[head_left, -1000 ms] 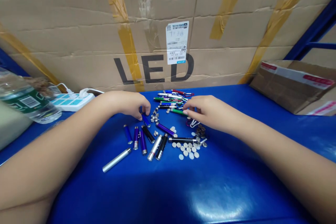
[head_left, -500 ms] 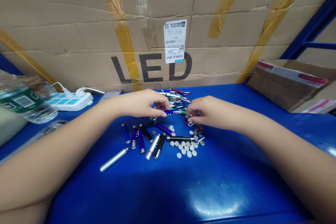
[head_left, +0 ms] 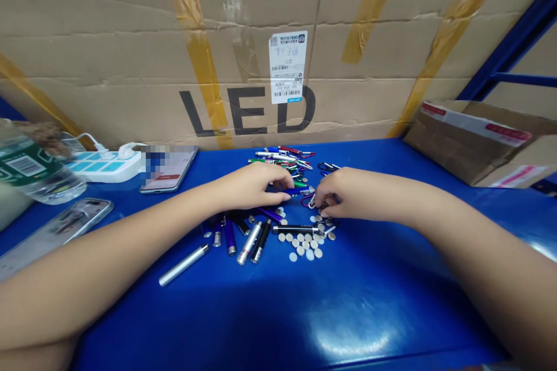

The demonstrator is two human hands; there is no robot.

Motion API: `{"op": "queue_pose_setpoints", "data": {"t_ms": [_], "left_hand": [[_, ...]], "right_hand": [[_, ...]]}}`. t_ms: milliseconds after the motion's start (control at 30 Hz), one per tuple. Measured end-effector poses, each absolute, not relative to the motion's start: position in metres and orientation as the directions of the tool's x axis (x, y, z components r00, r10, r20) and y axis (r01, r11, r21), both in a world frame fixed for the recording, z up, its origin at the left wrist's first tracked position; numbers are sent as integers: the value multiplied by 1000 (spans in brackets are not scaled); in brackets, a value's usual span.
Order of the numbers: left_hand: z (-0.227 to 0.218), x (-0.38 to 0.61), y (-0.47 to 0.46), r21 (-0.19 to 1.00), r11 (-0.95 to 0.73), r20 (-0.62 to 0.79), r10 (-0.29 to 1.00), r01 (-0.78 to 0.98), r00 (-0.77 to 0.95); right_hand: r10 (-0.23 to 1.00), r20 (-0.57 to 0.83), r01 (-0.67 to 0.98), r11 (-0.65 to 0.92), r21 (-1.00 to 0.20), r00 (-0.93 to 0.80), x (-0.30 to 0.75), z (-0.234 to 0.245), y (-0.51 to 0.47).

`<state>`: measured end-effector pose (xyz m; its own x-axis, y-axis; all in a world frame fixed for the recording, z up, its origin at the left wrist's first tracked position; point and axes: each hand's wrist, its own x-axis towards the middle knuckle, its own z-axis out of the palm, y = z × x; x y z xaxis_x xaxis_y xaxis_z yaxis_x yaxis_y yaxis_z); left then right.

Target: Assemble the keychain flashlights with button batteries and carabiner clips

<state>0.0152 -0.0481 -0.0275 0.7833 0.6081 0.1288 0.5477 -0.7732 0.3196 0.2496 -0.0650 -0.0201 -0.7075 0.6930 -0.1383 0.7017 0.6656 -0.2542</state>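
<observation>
the left hand [head_left: 265,185] pinches a blue penlight tube [head_left: 299,191] between thumb and fingertips, which cover its near end; the tube points toward the right hand [head_left: 335,192], whose fingers are curled in; whether they pinch anything i cannot tell, as the hand itself hides much of its grasp; a purple carabiner clip [head_left: 306,201] shows just beside those fingers, partly hidden; beyond the left hand lies a pile of penlights [head_left: 282,157], too jumbled to count; nearer the wearer than both hands, a black penlight [head_left: 293,230] lies by scattered button cells [head_left: 305,245]; the left forearm hides the far ends of several purple and black tubes [head_left: 230,237] and part of a phone [head_left: 61,231], cut off at the edge
</observation>
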Motion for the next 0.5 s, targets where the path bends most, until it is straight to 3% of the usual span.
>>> {"op": "queue_pose_setpoints", "data": {"t_ms": [233, 500], "left_hand": [[-39, 16, -46, 320, -801, 267, 589, 506, 763], [-48, 14, -45, 418, -732, 315, 672, 538, 670]], "right_hand": [[735, -119, 742, 644, -187, -668, 245, -15, -69], [704, 352, 683, 701, -206, -617, 241, -8, -68]]}}
